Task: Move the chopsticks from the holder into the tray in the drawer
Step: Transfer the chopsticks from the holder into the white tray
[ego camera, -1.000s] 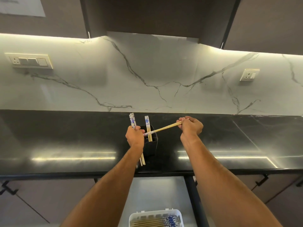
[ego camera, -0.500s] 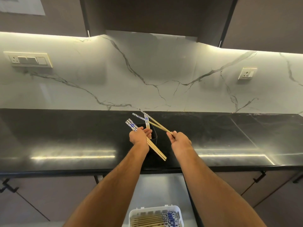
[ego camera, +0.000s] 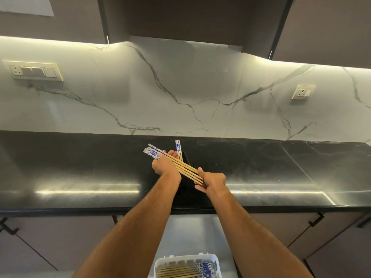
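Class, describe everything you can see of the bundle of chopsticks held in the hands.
The bundle of chopsticks looks like pale wood with blue-and-white patterned tops. The sticks lie side by side, slanting from upper left to lower right above the black counter. The left hand grips the patterned end; the right hand holds the plain tips.

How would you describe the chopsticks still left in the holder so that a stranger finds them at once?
Find the black countertop. Mid-counter, behind the two hands, the two chopsticks stand upright. Unlike the slanted bundle that both hands hold, nobody touches them.
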### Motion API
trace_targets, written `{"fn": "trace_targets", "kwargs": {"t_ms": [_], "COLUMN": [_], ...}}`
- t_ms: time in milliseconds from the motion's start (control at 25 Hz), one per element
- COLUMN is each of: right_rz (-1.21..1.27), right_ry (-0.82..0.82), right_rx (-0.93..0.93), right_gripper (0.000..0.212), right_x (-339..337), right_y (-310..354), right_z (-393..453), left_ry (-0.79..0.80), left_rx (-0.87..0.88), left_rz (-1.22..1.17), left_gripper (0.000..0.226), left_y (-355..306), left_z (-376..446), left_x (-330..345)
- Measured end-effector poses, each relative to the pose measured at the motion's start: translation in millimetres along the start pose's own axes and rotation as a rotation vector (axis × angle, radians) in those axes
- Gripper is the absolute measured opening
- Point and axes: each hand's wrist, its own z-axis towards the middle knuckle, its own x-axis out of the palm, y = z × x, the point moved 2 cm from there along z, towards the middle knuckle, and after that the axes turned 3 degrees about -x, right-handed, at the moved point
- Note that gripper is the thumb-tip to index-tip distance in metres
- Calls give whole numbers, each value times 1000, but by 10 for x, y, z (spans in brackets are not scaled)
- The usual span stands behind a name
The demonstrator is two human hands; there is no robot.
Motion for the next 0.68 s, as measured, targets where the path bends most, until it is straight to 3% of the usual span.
{"fn": "trace_targets", "kwargs": {"t_ms": [280, 480, 680], "right_rz": [137, 418, 537], "right_ry": [268, 374, 410], "right_rx": [194, 340, 358], "right_gripper": [17, 77, 82], "right_x": [-26, -13, 146], "right_y": [-147, -341, -356], "right_z": [62, 186, 233], "left_ry": [126, 279, 382], "left_rx": [148, 226, 273], "left_rz": [155, 280, 431], "left_gripper": [22, 15, 17], "left_y": [77, 196, 310], "left_z": [33, -33, -39], "left_x": [53, 83, 63]}}
